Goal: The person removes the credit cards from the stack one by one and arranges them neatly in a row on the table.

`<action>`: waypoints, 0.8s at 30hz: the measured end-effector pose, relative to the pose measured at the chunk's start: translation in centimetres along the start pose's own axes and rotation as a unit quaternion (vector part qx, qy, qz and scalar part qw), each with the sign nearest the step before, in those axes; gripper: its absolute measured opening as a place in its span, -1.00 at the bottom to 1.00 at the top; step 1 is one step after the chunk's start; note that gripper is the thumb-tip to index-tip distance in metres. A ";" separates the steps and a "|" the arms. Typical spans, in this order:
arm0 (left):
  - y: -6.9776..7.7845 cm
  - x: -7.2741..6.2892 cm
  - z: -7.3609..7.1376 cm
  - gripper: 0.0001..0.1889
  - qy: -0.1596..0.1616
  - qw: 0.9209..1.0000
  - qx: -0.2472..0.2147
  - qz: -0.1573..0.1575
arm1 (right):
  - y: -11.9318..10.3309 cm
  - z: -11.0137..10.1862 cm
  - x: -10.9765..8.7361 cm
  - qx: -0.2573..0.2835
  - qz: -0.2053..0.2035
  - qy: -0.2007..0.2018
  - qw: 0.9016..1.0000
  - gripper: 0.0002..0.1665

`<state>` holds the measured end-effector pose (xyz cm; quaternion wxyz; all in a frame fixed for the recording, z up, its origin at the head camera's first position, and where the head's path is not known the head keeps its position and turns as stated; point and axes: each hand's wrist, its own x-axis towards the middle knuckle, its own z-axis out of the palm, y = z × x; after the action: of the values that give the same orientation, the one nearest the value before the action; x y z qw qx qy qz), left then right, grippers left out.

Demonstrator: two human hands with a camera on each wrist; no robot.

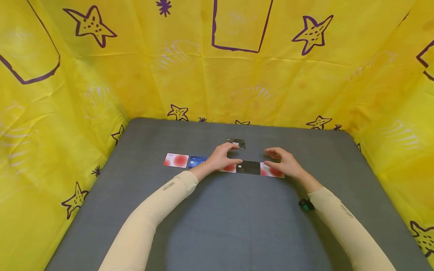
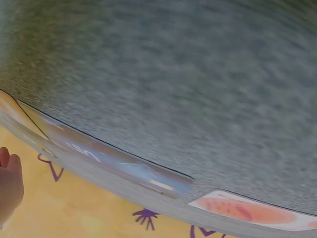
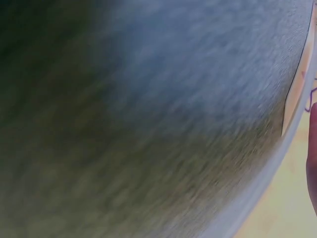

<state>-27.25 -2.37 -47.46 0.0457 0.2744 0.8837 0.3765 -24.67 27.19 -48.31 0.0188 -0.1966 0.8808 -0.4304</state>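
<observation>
In the head view a row of flat cards lies on the grey table: a white-and-red card (image 1: 176,160) at the left end, a blue card (image 1: 196,162), another white-and-red card (image 1: 230,169), a black VIP card (image 1: 248,168) and a white-and-red card (image 1: 273,171) at the right end. Behind the row lies a separate dark "Vip" card (image 1: 237,143). My left hand (image 1: 221,156) hovers over the row, fingertips overlapping that back card; contact cannot be told. Thumb and fingers stand apart. My right hand (image 1: 286,163) is over the right-end card, fingers loosely bent, holding nothing visible.
A grey cloth-covered table (image 1: 217,226) spreads under the cards. Yellow curtains (image 1: 217,82) with purple starfish drawings stand behind it and along both sides. Pale sleeves cover both forearms, and a dark device (image 1: 306,205) sits at the right wrist.
</observation>
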 end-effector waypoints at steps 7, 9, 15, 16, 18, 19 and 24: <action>-0.8 -0.5 -0.7 -0.39 0.017 1.000 -0.015 -0.005 | -1.9 0.7 1.0 0.019 0.019 -0.005 1.000 -0.43; -1.1 -0.5 -0.8 -0.39 0.021 1.000 -0.015 -0.007 | -1.7 1.0 1.4 0.019 0.017 -0.005 1.000 -0.43; -1.8 -0.6 -1.3 -0.41 0.025 0.999 -0.010 -0.022 | -0.7 1.6 2.6 0.025 0.015 -0.007 1.000 -0.41; -1.9 -0.6 -1.4 -0.42 0.026 0.999 -0.009 -0.025 | -0.7 1.7 2.8 0.026 0.014 -0.007 1.000 -0.41; -2.2 -0.6 -1.7 -0.42 0.031 0.999 -0.012 -0.029 | -0.9 1.8 3.1 0.032 0.015 -0.008 0.999 -0.40; -2.3 -0.6 -1.8 -0.43 0.033 0.999 -0.013 -0.032 | -1.0 1.9 3.3 0.034 0.016 -0.009 0.999 -0.40; -2.9 -0.7 -2.2 -0.43 0.037 0.998 -0.020 -0.049 | -1.3 2.2 4.2 0.035 0.020 -0.016 0.999 -0.39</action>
<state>-28.62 -5.79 -47.94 0.0368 0.2157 0.8894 0.4014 -27.70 23.28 -48.18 0.0482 -0.1845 0.8687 -0.4571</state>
